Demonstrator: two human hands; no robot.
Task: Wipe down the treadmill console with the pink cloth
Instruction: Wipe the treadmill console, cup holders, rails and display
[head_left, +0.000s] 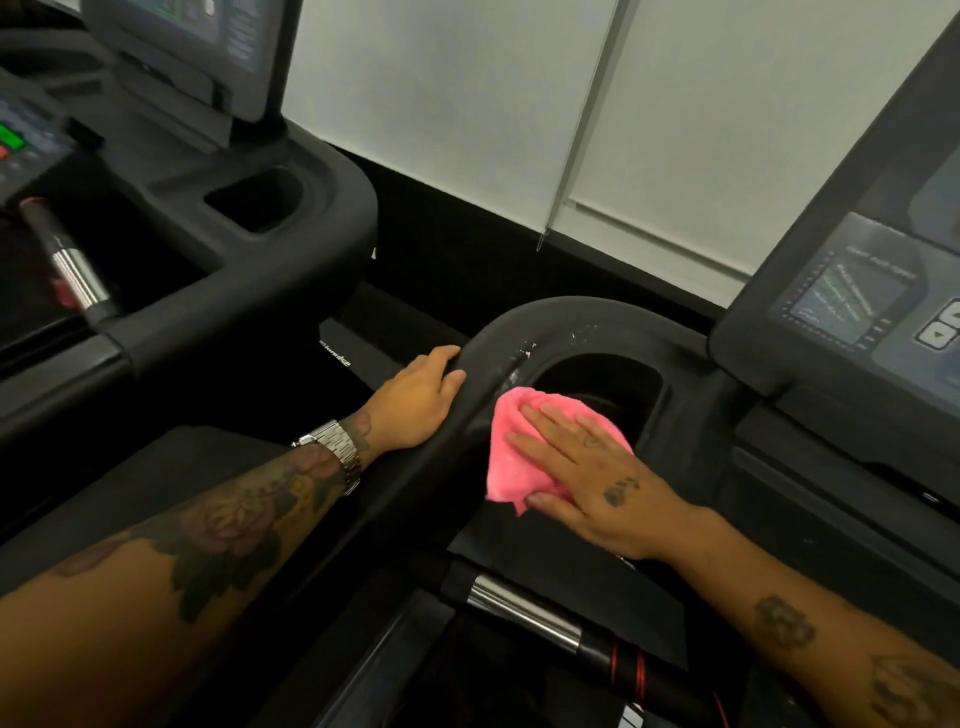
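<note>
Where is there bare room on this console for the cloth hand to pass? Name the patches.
Free: the dark cup recess beyond the pink cloth, bordered by the curved rim and the screen housing; also the flat black panel below the right hand, above the chrome bar. Crowded: the rim's left bend, where the left hand rests.
</note>
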